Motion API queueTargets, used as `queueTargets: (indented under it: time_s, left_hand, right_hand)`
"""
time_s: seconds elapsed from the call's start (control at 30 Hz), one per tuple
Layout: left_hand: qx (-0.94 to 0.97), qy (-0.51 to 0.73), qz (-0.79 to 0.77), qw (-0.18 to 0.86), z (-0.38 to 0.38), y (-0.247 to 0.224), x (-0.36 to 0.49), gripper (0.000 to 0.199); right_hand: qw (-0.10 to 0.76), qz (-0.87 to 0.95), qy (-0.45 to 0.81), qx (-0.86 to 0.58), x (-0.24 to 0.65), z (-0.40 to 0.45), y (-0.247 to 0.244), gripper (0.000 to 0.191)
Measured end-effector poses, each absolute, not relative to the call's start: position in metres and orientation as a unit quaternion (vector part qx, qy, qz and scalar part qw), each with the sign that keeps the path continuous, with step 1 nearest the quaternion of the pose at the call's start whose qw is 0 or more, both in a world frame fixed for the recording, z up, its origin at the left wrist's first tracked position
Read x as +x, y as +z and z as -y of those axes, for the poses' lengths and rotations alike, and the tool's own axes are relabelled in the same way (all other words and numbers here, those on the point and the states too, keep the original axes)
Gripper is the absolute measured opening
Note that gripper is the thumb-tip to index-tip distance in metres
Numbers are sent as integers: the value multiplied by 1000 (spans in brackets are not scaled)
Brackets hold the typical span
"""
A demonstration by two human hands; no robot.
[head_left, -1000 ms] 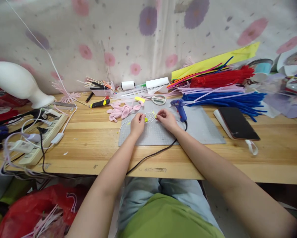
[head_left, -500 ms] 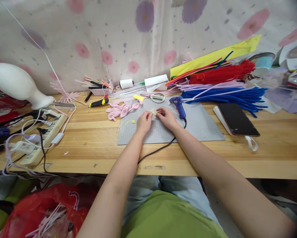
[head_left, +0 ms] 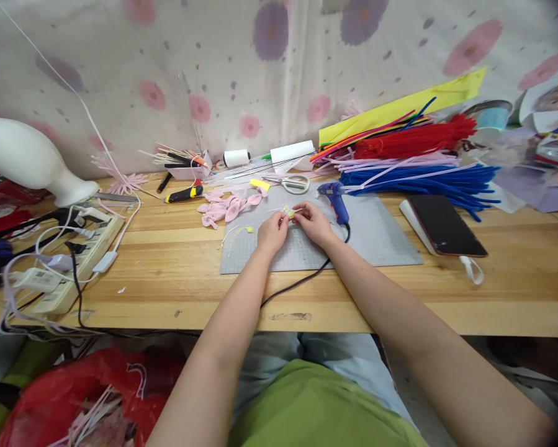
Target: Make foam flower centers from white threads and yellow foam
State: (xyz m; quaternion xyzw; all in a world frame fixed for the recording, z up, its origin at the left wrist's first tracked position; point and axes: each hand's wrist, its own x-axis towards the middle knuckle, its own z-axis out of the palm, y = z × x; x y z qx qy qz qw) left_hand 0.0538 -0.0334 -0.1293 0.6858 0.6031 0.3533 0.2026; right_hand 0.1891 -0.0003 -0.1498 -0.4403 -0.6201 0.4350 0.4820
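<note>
Over the grey cutting mat [head_left: 381, 242], my left hand [head_left: 272, 231] and my right hand [head_left: 312, 221] meet fingertip to fingertip. Both are closed in a pinch on a small yellow-and-white piece with thin white strands [head_left: 288, 212]; its exact kind is too small to make out. Left of my hands lie pink fabric petals [head_left: 229, 206] in a loose pile, and a thin white strip with yellow bits [head_left: 236, 230]. A blue glue gun [head_left: 337, 202] rests just right of my right hand. Scissors [head_left: 294, 184] lie beyond my fingers.
Blue pipe cleaners [head_left: 423, 186] and red ones [head_left: 413, 138] are heaped at the back right. A phone [head_left: 446, 225] leans on a stand at the right. A utility knife [head_left: 184, 194] lies back left; a power strip [head_left: 81, 267] with tangled cords sits farther left. The glue gun's cord [head_left: 301, 282] crosses the front.
My hands stay almost in place, with the left fingers slightly shifted. The yellow-and-white piece has turned a little, and its white strands now show more to the left.
</note>
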Motion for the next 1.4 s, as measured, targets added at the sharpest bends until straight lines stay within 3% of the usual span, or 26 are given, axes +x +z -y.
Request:
queueTargets:
  time_s: [0.43, 0.87, 1.4]
  left_hand:
    - [663, 357, -627, 200, 37, -126, 57, 16]
    - [626, 448, -560, 306, 31, -132, 52, 9]
    - [590, 503, -516, 364, 28, -136, 51, 12]
  right_hand:
    - [499, 613, 439, -427, 189, 1, -151, 15]
    - [497, 625, 439, -412, 187, 5, -143, 17]
    - [489, 615, 466, -407, 187, 8, -138, 20]
